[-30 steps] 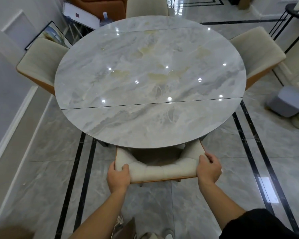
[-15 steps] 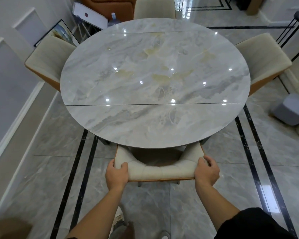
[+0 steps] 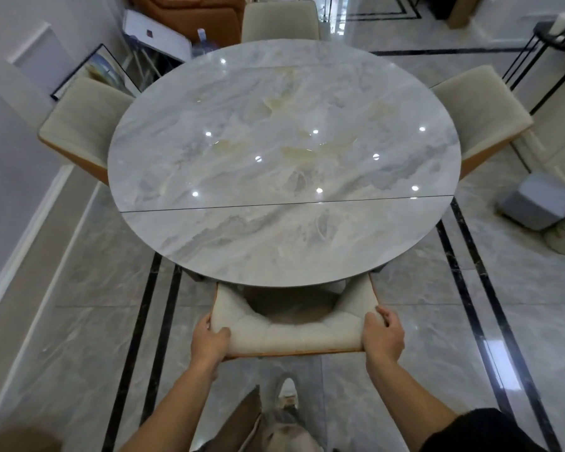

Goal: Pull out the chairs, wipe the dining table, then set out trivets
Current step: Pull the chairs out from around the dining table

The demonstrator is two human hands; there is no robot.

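Pulling out the chairs is the step in hand. At lower centre, the cream padded chair with an orange-brown shell (image 3: 291, 334) sits with its seat under the near edge of the round glossy grey marble surface (image 3: 281, 243). The left hand (image 3: 209, 340) and right hand (image 3: 384, 337) each grip one end of its curved backrest, fingers curled over the padding. The next move likely calls for a straight, even pull towards the frame's bottom edge. Three matching chairs (image 3: 82, 125) stand close against the rim at left, top and right.
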